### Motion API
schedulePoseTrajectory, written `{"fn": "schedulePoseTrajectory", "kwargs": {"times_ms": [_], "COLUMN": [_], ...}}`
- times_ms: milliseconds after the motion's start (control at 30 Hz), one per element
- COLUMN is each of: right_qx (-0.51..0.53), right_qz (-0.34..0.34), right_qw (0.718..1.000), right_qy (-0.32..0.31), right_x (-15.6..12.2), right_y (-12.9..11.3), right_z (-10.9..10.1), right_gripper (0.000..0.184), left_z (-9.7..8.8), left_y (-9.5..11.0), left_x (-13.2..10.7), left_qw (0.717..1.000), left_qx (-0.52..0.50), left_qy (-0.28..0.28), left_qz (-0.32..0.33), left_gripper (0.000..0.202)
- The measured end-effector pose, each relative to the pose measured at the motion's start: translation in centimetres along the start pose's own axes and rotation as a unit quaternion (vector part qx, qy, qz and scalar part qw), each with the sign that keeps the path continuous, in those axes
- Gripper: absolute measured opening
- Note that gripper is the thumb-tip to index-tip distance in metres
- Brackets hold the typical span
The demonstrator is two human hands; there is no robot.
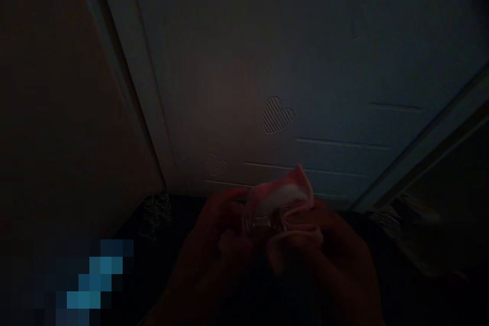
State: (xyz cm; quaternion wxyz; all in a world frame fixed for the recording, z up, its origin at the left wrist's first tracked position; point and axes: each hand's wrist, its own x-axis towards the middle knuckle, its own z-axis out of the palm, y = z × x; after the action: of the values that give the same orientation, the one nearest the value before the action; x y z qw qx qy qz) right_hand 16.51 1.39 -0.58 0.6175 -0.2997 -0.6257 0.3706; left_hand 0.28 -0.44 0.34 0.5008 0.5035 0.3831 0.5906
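Observation:
The view is very dark. Low in the middle, my two hands meet around a folded pink and white cloth (pixel 282 198). My left hand (pixel 225 234) closes on the cloth's left end, where small pale shiny marks show that I cannot make out. The cloth's open right side, with its folded edges, lies in the fingers of my right hand (pixel 328 239). Its upper corner sticks up above that hand. Shadow hides most of the fingertips and the inside of the fold.
Beyond my hands is a pale panel (pixel 214 71), perhaps a door, with carved hearts and straight grooves. A brown surface (pixel 49 86) stands at the left. Patterned fabric (pixel 156 211) lies low at the left, and some pale, unclear things (pixel 416 234) at the right. A pixelated patch covers the lower left.

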Motion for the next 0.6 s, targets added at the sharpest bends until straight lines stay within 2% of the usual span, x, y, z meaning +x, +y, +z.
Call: {"fn": "schedulePoseTrajectory", "kwargs": {"times_ms": [133,267,433,600], "right_qx": [0.023,0.028,-0.001,0.004], "right_qz": [-0.003,0.004,-0.002,0.005], "right_qw": [1.000,0.999,1.000,1.000], "right_qy": [0.019,0.022,0.021,-0.004], "right_x": [0.0,-0.1,-0.1,0.0], "right_y": [0.2,0.3,0.3,0.2], "right_z": [0.0,-0.1,-0.3,-0.4], "right_gripper": [0.030,0.032,0.026,0.031], "left_z": [0.3,-0.3,-0.9,-0.7], "left_y": [-0.4,-0.6,0.1,0.5], "left_x": [-0.1,0.4,0.4,0.4], "left_qw": [0.996,0.991,0.984,0.992], "left_qx": [0.069,0.106,0.154,0.109], "left_qy": [0.046,0.019,0.037,0.037], "left_qz": [0.025,0.076,0.079,0.056], "left_gripper": [0.038,0.031,0.028,0.037]}}
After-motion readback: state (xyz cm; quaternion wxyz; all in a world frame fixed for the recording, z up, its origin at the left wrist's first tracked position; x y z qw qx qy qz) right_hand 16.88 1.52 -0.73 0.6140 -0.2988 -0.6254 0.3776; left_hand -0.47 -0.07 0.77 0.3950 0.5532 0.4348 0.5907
